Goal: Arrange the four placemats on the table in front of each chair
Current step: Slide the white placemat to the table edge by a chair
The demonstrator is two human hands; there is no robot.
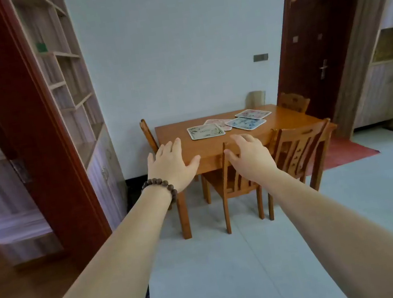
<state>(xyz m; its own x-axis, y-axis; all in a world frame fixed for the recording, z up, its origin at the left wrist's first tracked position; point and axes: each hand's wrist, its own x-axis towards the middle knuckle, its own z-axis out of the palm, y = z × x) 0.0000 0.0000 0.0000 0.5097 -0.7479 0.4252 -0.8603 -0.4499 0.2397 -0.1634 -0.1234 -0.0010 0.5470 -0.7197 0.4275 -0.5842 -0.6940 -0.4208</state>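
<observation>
Only one view here, the head camera, looking across the room at a wooden counter [215, 143] with chairs around it. Both arms are stretched out in front, well short of the counter. The left hand [171, 166] has its fingers spread apart and holds nothing; there's a dark bead bracelet [161, 185] on that wrist. The right hand [248, 152] is the same deal, fingers loosely apart, empty.

All four placemats sit bunched toward the far middle of the counter, not spread out to the seats. The green placemat [205, 131] is nearest the left, a pink placemat [219, 123] pokes out from under it, the blue placemat [249, 122] is just right of that, and a pink-and-blue placemat [252, 114] lies behind, overlapped by the blue one.

Near chair [236, 183] and a second chair [300, 151] stand on the close side, another chair [148, 135] at the left end, one more chair [294, 102] at the far right.
</observation>
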